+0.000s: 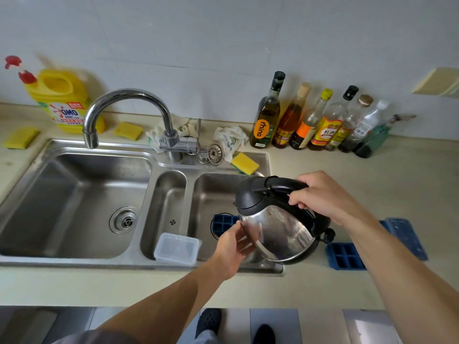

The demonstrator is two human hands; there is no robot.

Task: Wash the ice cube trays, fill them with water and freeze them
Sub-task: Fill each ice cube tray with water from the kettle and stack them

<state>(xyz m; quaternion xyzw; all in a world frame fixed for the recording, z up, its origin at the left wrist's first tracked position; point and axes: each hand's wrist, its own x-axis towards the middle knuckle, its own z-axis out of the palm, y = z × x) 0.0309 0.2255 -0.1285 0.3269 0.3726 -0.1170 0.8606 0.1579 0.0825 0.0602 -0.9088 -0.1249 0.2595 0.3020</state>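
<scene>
The right hand (325,194) is gripping the handle of the kettle (280,229), which is tilting over the sink's (74,262) right basin. The left hand (233,247) is resting relaxed fingers on its steel side. One ice tray (224,223) is lying in that basin. A second tray (345,255) and a third tray (407,238) are lying on the bench (323,289) past the sink's right edge. Behind the sink, a jug (62,100) is showing "OMO" and a bottle (265,115) "rhino".

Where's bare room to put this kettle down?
For the kettle, bare counter lies right of the sink, between the bottles and the blue trays. The strip in front of the sink is free too, and the big left basin holds nothing. Crowded: the ledge behind the tap, with cloths, strainer and sponge; the right basin holds a tray.
</scene>
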